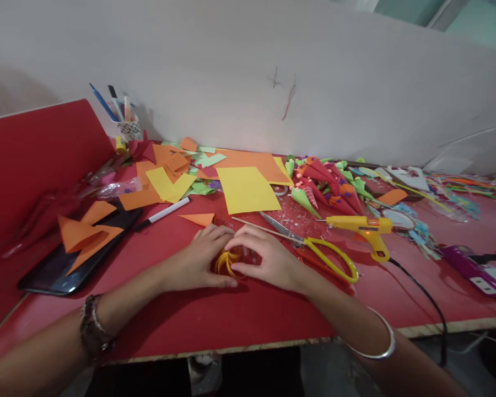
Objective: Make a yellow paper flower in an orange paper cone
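On the red table top, both hands curve around a small round ornament of curled yellow paper strips (226, 263). My left hand (194, 259) cups its left and far side, thumb along the near edge. From the right, my right hand (270, 256) has its fingers bent over the ornament and its thumb against the strips. The fingers partly cover it, so its full shape is hidden. Just beyond the hands lie a small orange paper cone (200, 219), a thin wooden stick (264, 229) and scissors with yellow handles (333, 258).
A yellow glue gun (361, 226) lies to the right, its cord running over the front edge. Yellow paper (248, 190), orange scraps (173, 165) and decorated paper cones (326, 184) lie behind. A phone (66, 270) and marker (165, 212) are left; a purple power strip (473, 270) is far right.
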Motion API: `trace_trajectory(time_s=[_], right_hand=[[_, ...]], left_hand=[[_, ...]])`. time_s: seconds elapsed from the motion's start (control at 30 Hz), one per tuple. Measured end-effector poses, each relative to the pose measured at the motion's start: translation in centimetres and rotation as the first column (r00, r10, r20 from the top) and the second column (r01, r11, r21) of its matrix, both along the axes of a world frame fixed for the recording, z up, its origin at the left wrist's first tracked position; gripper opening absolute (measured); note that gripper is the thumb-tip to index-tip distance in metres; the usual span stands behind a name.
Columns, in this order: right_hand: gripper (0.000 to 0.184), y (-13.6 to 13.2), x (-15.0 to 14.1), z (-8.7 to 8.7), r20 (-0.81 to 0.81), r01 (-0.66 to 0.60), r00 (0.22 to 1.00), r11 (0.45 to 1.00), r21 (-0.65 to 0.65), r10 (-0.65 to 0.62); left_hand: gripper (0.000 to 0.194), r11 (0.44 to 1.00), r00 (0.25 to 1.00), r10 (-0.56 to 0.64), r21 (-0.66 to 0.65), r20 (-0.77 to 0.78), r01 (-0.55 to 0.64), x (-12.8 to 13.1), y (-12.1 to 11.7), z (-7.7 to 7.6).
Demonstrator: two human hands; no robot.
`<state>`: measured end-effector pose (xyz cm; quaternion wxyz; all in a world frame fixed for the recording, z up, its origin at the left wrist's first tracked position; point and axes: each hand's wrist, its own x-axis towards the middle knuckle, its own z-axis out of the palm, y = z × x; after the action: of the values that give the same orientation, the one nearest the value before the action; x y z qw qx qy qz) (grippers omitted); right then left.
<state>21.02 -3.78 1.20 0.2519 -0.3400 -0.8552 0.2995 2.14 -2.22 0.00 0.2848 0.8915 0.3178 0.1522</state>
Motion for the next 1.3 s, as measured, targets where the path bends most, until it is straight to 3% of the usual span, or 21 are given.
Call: trace_trajectory(time_s=[0.1,0.27,0.47,0.77,0.97,1.3], right_hand=[[0.022,0.0,0.0,0.0,0.006,0.019,1.000,1.000,-0.005,-0.019],[0.036,-0.1,0.1,0.3,0.042,0.022,0.999,0.999,-0.049,-0.020],[0.054,-0.2,0.2,0.5,0.050,0.015,0.999,0.994,-0.105,-0.009],[0.034,-0.2,-0.1,-0.2,0.085,0.009,0.996,0.996,-0.083,-0.002],[0.034,-0.2,-0.2,-0.4,0.085,0.018,0.996,0.996,-0.090,-0.010],[0.016,0.0,-0.1,-0.5,0.100,0.030,0.994,0.999,0.017,-0.031]], left_hand=[[0.054,1.000,1.000,-0.009,-0.019,0.005,0.009,-0.7,0.4,0.7],[0.039,0.994,0.994,-0.030,-0.111,-0.101,0.018,-1.4,1.1,1.2],[0.031,0.997,0.994,0.016,-0.069,-0.104,-0.024,-0.9,1.2,1.1],[0.025,0.990,0.993,0.104,-0.091,-0.055,-0.109,-0.5,0.7,0.7],[0.025,0.989,0.993,0.118,-0.098,0.023,-0.115,-0.4,0.6,0.4],[0.045,0.932,0.988,0.055,-0.362,0.143,0.001,-0.8,0.5,0.9]])
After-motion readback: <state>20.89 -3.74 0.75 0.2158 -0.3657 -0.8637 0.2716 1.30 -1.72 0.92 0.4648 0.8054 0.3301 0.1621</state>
